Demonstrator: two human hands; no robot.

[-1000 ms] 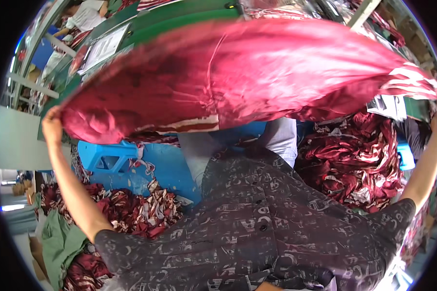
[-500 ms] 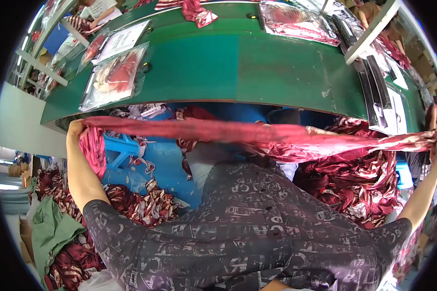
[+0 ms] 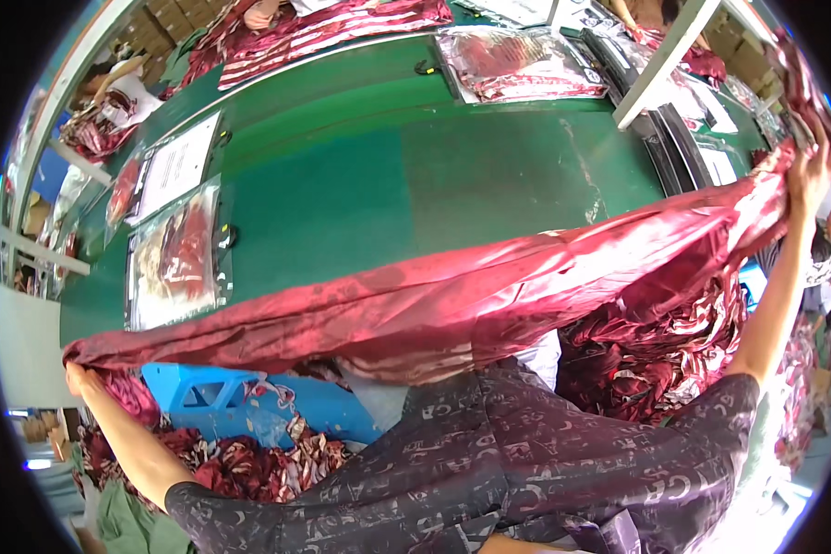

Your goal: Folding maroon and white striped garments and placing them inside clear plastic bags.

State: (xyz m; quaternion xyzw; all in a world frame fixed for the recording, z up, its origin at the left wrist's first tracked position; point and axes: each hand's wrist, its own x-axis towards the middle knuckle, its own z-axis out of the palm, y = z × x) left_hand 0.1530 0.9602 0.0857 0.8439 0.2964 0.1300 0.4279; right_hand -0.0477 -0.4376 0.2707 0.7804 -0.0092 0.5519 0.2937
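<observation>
A long piece of shiny dark red satin cloth point(image 3: 452, 295) with pale patches hangs stretched between my two raised hands, slanting up to the right. My left hand point(image 3: 81, 377) is closed on its lower left end, out past the table's near left corner. High on the right, my right hand point(image 3: 811, 175) grips the bunched other end, and more cloth trails above the fingers. The middle of the cloth sags in front of the table's near edge and above my lap. Folds hide some of the fingers of both hands.
The green table point(image 3: 323, 185) bears bagged red garments point(image 3: 183, 254), another clear package point(image 3: 522, 65) and black folders point(image 3: 679, 152). Below are a blue stool point(image 3: 198, 388) and heaps of red cloth point(image 3: 656, 346). White posts point(image 3: 665, 65) rise at the sides; people work beyond.
The cloth has opened from a narrow twisted band into a broader sheet. My right hand has risen, while my left hand has moved lower and further left. The view has tilted.
</observation>
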